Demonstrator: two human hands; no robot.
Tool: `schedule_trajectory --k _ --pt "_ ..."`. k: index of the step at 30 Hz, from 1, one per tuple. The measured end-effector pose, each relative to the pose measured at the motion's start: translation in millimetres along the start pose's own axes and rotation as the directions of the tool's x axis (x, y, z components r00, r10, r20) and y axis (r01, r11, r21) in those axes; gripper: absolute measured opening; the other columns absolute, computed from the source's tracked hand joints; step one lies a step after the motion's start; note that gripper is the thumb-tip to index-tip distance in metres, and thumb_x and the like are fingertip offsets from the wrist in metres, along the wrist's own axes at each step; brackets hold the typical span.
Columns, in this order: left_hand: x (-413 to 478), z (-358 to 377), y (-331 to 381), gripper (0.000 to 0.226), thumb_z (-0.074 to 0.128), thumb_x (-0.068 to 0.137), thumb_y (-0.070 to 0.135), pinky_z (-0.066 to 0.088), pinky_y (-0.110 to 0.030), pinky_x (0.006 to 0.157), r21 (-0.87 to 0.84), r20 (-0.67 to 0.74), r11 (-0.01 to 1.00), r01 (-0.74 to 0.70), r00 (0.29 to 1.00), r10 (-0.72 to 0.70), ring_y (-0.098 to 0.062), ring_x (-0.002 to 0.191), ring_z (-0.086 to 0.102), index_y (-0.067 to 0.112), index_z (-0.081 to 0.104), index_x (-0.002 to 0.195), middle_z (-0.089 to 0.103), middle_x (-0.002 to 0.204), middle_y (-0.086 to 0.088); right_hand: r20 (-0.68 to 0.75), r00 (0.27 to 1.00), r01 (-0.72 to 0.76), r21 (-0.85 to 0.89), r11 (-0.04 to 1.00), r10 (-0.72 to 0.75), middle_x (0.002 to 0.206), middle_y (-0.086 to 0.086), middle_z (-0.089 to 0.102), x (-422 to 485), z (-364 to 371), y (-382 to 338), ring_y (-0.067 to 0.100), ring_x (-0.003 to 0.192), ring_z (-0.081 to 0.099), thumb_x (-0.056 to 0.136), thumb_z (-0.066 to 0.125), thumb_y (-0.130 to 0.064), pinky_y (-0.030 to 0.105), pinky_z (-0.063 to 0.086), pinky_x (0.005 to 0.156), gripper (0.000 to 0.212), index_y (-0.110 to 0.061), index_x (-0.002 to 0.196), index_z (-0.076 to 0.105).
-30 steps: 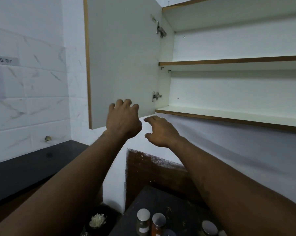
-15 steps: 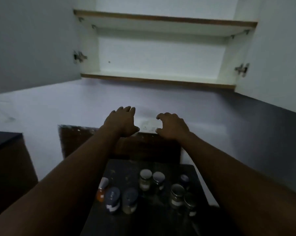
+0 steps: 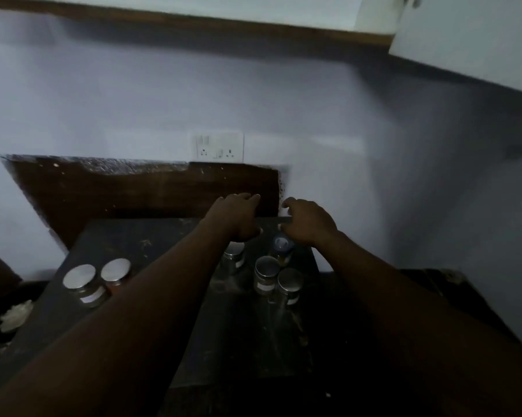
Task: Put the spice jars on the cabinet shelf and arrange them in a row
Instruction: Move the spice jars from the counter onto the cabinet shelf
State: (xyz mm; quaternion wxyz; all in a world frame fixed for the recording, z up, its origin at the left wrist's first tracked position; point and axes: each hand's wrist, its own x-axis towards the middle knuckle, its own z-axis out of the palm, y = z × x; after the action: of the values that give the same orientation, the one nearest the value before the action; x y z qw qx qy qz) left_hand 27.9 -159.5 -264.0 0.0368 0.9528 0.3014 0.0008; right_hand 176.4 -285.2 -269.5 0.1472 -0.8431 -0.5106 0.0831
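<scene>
Several glass spice jars with silver lids stand on a dark table (image 3: 151, 239). Two jars (image 3: 80, 281) (image 3: 116, 270) sit at the left, and a cluster (image 3: 266, 273) (image 3: 290, 285) sits in the middle. My left hand (image 3: 238, 216) hovers above a jar (image 3: 234, 254) with fingers loosely bent, holding nothing. My right hand (image 3: 308, 221) hovers over a dark-lidded jar (image 3: 281, 246), fingers curved downward, with no grip visible. The cabinet's wooden bottom edge (image 3: 193, 24) runs along the top; its shelves are out of view.
A white cabinet door (image 3: 470, 40) hangs open at the upper right. A wall socket (image 3: 219, 147) sits above a dark wooden panel (image 3: 139, 188) behind the table. A dark dish with something pale (image 3: 14, 316) lies at the lower left.
My view has tilted down from the cabinet to the table. Both hands have dropped from near the shelf to just above the jars.
</scene>
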Motion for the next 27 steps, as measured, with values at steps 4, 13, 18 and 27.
schedule_trajectory --k 4,13,18,27 --pt "28 49 8 0.092 0.070 0.082 0.053 0.037 -0.052 0.113 -0.031 0.106 1.000 -0.001 0.994 0.004 -0.032 0.141 0.041 0.023 0.026 0.158 0.036 0.159 -0.008 0.107 0.992 -0.065 0.039 0.997 0.061 0.122 0.005 0.064 10 45 38 0.028 0.107 0.066 0.080 0.072 -0.039 0.040 0.056 0.090 0.050 -0.024 0.126 0.060" --pt "45 114 -2 0.082 0.069 0.087 0.045 0.043 -0.050 0.105 -0.056 0.253 0.997 0.052 0.967 -0.037 -0.030 0.135 0.048 0.025 0.028 0.155 0.042 0.155 -0.008 0.319 0.943 -0.111 0.041 0.993 0.092 0.113 0.003 0.068 37 129 85 0.023 0.106 0.066 0.084 0.076 -0.036 0.043 0.057 0.091 0.052 -0.021 0.130 0.056" --pt "41 145 0 0.074 0.067 0.086 0.044 0.048 -0.050 0.099 -0.051 0.292 0.999 -0.006 0.956 0.021 -0.031 0.128 0.054 0.025 0.034 0.149 0.050 0.146 -0.010 0.275 0.948 -0.176 0.036 0.984 0.160 0.125 -0.001 0.062 29 158 89 0.028 0.117 0.060 0.079 0.065 -0.043 0.048 0.052 0.096 0.047 -0.033 0.125 0.058" --pt "40 206 17 0.082 0.068 0.087 0.040 0.044 -0.045 0.103 -0.119 0.356 0.973 -0.198 0.906 0.228 -0.036 0.134 0.047 0.023 0.027 0.156 0.035 0.158 -0.014 0.337 0.873 -0.380 0.020 0.925 0.351 0.160 0.007 0.033 -15 205 107 0.032 0.137 0.047 0.073 0.085 -0.045 0.049 0.047 0.107 0.113 -0.035 0.158 0.011"
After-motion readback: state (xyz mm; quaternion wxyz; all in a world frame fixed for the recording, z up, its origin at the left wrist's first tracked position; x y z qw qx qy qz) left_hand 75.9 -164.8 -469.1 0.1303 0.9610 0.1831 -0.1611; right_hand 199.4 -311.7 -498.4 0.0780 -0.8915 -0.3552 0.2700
